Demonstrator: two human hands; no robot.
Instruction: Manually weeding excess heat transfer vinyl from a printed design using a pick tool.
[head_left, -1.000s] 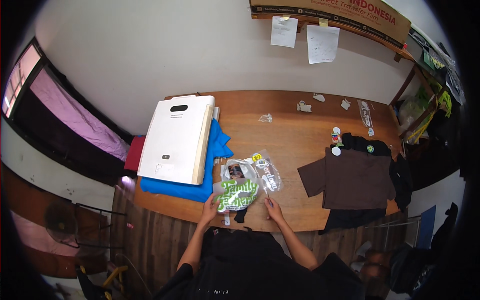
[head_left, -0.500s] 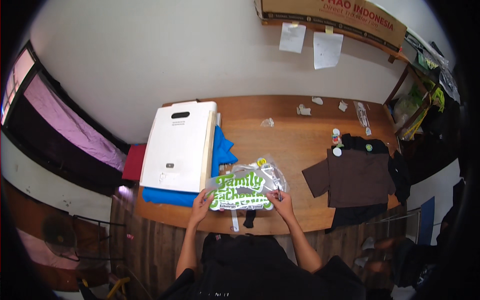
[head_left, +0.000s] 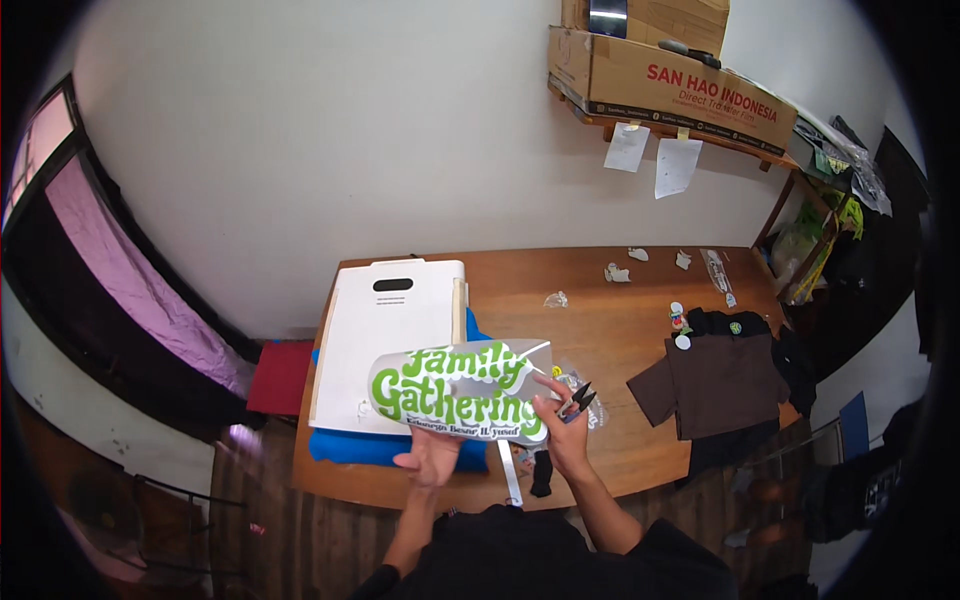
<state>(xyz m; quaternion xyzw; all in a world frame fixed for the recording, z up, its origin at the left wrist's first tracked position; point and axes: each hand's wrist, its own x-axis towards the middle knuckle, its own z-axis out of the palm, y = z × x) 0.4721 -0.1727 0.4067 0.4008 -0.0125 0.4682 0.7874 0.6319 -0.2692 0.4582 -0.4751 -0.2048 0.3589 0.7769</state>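
Note:
A clear transfer film (head_left: pixel 462 408) with green-and-white lettering is raised over the near edge of the table, tilted and slightly curved. My right hand (head_left: pixel 568 435) pinches its right end and also holds a pair of dark thread snips (head_left: pixel 579 398), blades pointing up and right. Beneath the film's lower edge, my left hand (head_left: pixel 434 460) is palm up with the thumb spread away; its other fingers are partly hidden behind the film. Behind the film lies a white board (head_left: pixel 385 335) with a dark slot, on top of blue cloth (head_left: pixel 400 451).
On the wooden table (head_left: pixel 590 330), a brown shirt (head_left: pixel 725 385) lies over black cloth at right. Film scraps (head_left: pixel 618 273) dot the back. A white strip (head_left: pixel 510 473) and black item (head_left: pixel 541 473) are at the near edge. A shelf holds a cardboard box (head_left: pixel 670 90).
The view has tilted upward. My left hand has gone from gripping the film's left end to lying palm up beneath it. The film has shifted left and turned; the snips show more clearly.

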